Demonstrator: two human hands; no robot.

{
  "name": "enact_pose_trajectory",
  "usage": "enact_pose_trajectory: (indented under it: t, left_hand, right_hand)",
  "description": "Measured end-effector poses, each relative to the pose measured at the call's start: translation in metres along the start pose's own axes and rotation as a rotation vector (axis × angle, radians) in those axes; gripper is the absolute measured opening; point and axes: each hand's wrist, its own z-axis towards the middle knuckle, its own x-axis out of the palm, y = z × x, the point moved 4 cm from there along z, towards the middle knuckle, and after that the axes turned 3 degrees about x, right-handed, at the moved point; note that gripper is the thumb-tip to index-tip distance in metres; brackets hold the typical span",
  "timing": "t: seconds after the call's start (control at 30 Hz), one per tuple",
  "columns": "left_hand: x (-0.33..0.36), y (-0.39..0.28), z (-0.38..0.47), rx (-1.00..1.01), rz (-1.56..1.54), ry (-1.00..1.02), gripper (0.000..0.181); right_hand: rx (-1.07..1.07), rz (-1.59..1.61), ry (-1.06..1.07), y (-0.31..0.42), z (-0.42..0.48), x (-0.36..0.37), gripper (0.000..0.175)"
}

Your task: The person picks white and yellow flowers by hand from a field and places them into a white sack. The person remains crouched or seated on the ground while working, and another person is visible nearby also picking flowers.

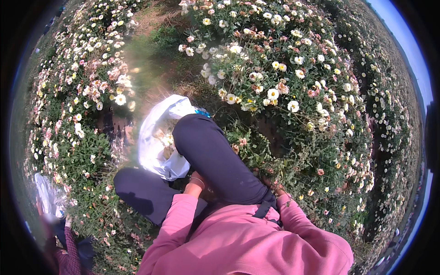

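My left hand (196, 183), with a thin band at the wrist, reaches down between my legs. Its fingers are hidden behind my raised thigh (223, 161). On the other side of that thigh, my right hand (277, 188) is low against the flower plants (292, 172). Leaves and shade cover most of its fingers, so I cannot tell what either hand holds. A white plastic sack (147, 137) stands before me, its mouth open, partly behind my knee. Picked pale flower heads (166, 140) lie inside it.
White and pinkish blooms crowd the right row (273, 94) and the left row (92, 89). Bare soil (151, 20) runs between them. At lower left are another person's checked sleeve (71, 245) and a whitish plastic bag (48, 196).
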Motion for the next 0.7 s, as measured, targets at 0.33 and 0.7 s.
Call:
enact_pose_trajectory:
  t: [0.33, 0.7]
  left_hand:
    - [0.007, 0.011, -0.022, -0.143, -0.309, 0.078, 0.052]
    - [-0.032, 0.029, -0.024, -0.002, -0.081, -0.27, 0.037]
  right_hand:
    - [0.075, -0.054, 0.09, -0.005, 0.009, 0.014, 0.037]
    - [-0.017, -0.108, 0.15, -0.002, -0.045, -0.003, 0.037]
